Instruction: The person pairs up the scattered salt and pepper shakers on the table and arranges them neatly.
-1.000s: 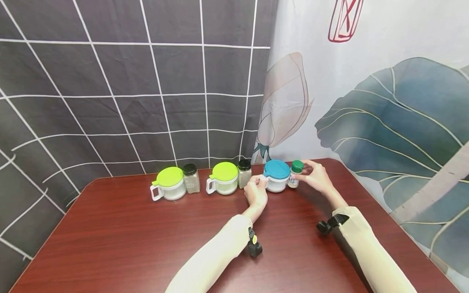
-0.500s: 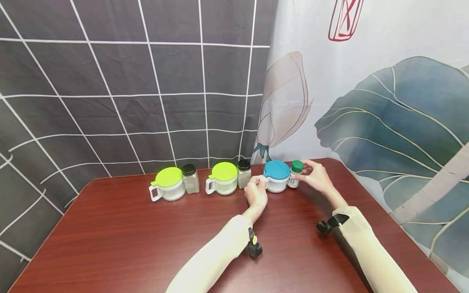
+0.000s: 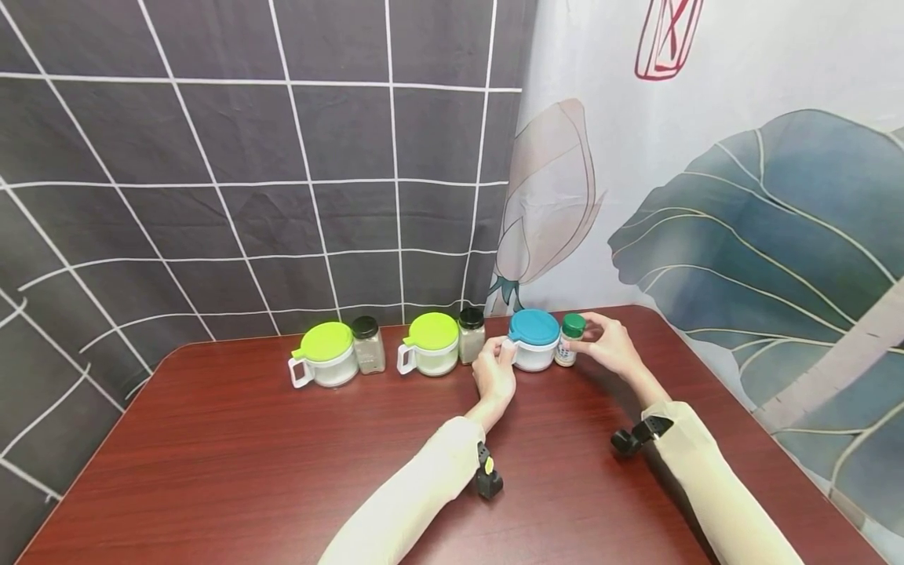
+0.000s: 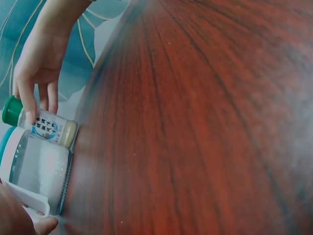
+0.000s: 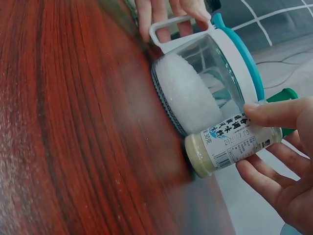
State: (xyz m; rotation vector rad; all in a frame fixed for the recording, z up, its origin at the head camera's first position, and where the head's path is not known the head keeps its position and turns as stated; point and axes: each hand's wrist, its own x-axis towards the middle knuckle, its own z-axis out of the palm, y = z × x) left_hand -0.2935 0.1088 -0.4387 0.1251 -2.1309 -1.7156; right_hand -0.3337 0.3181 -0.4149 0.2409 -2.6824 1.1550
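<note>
A seasoning jar (image 3: 534, 328) with a blue lid and a white handle stands at the back right of the table, part-filled with white grains. My left hand (image 3: 493, 375) holds it by the handle (image 5: 168, 44), fingers behind and around the loop. Touching the jar's right side is a small seasoning bottle (image 5: 230, 144) with a green cap, a printed label and pale powder inside. Between thumb and fingers, my right hand (image 3: 613, 345) holds this bottle. Both containers appear upright on the table.
Two lime-lidded seasoning jars (image 3: 433, 343) (image 3: 327, 353) stand left along the table's back edge. Beside each is a black-capped glass shaker (image 3: 471, 337) (image 3: 369, 347). Behind the wooden table (image 3: 268, 471) hang a dark grid-patterned cloth (image 3: 233, 157) and a leaf-printed curtain (image 3: 763, 235).
</note>
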